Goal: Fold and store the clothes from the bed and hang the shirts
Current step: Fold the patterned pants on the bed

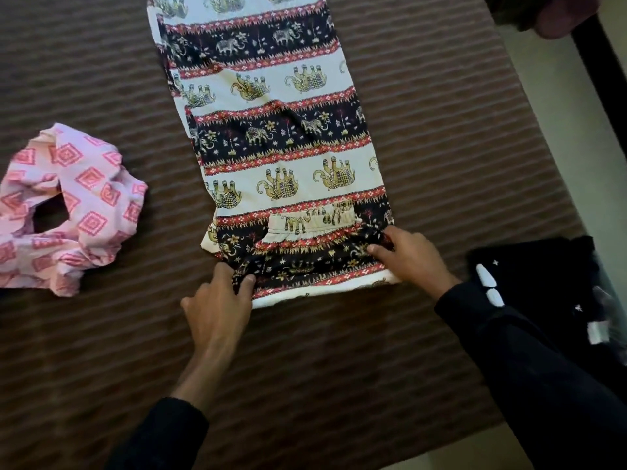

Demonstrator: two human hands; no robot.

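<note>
Elephant-print trousers [271, 130] in white, navy and red bands lie flat and lengthwise on the bed, waistband end toward me. My left hand [217, 300] pinches the near left corner of the waistband between thumb and fingers. My right hand [410, 256] grips the near right edge of the same garment, fingers curled into the dark fabric. A crumpled pink garment [68, 208] with red diamond prints lies on the bed to the left, apart from both hands.
The bed is covered by a brown striped bedspread [441, 164]. A black garment [543, 283] with white marks lies at the bed's right edge by my right sleeve. Pale floor [556, 113] runs along the right side. A dark bundle [543, 11] sits at the top right.
</note>
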